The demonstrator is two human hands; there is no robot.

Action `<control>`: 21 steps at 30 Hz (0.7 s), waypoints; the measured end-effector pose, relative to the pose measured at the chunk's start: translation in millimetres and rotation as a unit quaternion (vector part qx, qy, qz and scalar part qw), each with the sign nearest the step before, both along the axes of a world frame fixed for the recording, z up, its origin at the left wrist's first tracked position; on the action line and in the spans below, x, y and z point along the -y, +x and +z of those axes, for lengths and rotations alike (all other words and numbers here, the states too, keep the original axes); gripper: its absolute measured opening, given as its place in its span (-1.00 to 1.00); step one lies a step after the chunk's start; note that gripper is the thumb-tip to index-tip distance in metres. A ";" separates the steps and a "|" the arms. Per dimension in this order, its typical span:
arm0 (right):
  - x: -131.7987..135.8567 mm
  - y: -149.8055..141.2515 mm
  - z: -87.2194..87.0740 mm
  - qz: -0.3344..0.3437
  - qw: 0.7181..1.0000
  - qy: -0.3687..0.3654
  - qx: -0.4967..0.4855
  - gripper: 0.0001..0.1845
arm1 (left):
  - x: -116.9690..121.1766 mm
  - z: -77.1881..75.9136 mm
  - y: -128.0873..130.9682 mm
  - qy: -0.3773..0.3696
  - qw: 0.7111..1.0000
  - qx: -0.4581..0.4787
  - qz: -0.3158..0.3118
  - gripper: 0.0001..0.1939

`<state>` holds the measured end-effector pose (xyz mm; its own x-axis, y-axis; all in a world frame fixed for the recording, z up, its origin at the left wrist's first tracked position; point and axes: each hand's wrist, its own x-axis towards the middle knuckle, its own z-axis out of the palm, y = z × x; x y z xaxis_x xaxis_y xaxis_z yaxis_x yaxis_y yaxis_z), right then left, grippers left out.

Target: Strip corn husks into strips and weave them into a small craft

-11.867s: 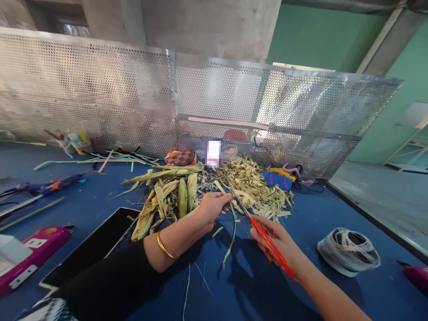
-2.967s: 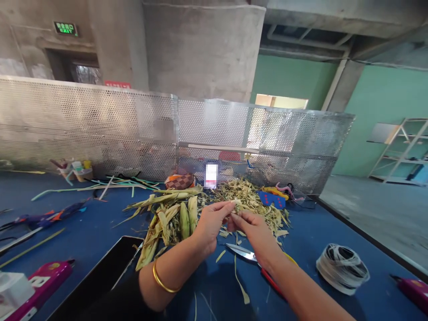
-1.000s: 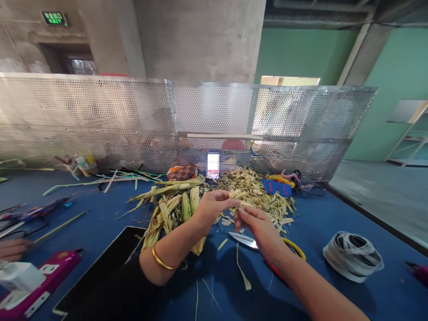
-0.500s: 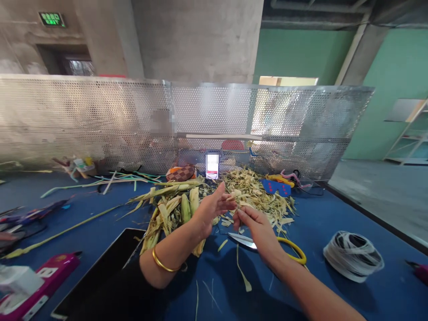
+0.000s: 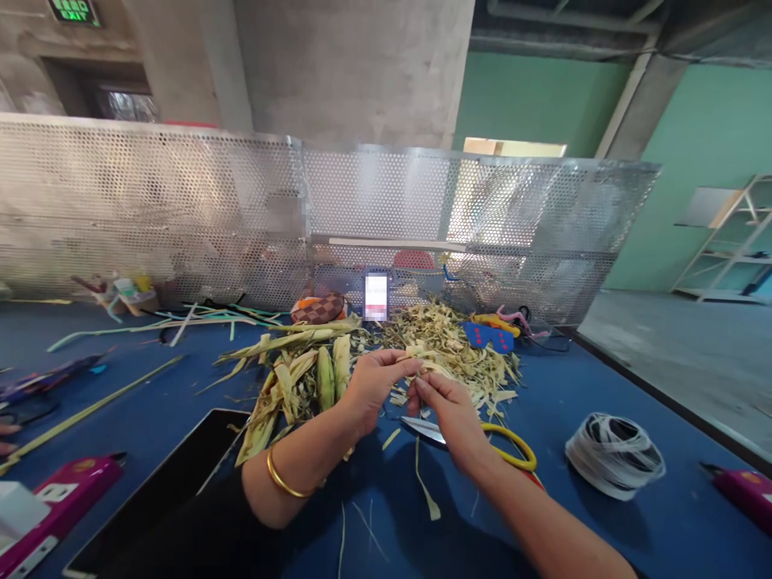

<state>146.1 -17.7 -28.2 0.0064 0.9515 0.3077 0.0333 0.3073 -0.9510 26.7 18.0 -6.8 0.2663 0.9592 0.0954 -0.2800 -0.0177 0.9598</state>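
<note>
My left hand (image 5: 374,384) and my right hand (image 5: 449,408) meet above the blue table, both pinching a small piece of dry corn husk (image 5: 418,355) between thumb and fingers. A gold bangle (image 5: 279,478) sits on my left wrist. Just behind the hands lies a heap of corn husks and shredded strips (image 5: 449,344), with whole husk leaves (image 5: 301,371) to its left. Scissors with yellow and red handles (image 5: 500,442) lie on the table under my right wrist, blades pointing left.
A coil of white string (image 5: 613,455) rests at the right. A dark tablet (image 5: 174,474) lies at front left, next to a pink tool (image 5: 60,498). Another pink tool (image 5: 745,486) is at far right. A perforated metal screen (image 5: 241,217) walls the table's back.
Eleven seconds ago my right hand held the scissors; since then they have lain on the table. Over the last second both hands stay together pinching the husk piece, fingers shifting slightly.
</note>
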 end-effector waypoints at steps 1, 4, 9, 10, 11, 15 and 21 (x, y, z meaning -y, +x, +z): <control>0.1 0.2 0.1 -0.002 1.000 -0.001 -0.003 -0.67 | 0.2 1.2 -0.7 -0.001 1.000 -0.004 -0.010 -0.74; 0.1 1.3 0.5 0.014 1.000 -0.017 -0.020 -0.66 | 0.7 3.5 -2.5 0.003 0.999 -0.010 -0.037 -0.73; 0.0 4.2 1.2 0.063 0.992 -0.079 -0.078 -0.55 | -2.4 6.1 -5.6 0.005 1.000 -0.008 0.004 -0.71; -0.1 4.9 1.4 0.062 0.989 -0.091 -0.094 -0.52 | -3.6 6.6 -6.2 -0.001 1.000 -0.006 0.024 -0.72; -0.2 5.6 1.6 0.059 0.987 -0.103 -0.107 -0.50 | -4.6 7.1 -6.6 -0.009 0.999 -0.004 0.040 -0.74; 0.2 6.3 3.0 0.044 0.991 -0.103 -0.075 -0.61 | -7.1 5.6 -6.3 -0.035 0.998 -0.001 0.049 -0.75; 0.1 3.8 2.8 0.015 0.997 -0.077 -0.024 -0.68 | -6.3 -2.6 -0.8 -0.072 0.997 0.009 0.008 -0.72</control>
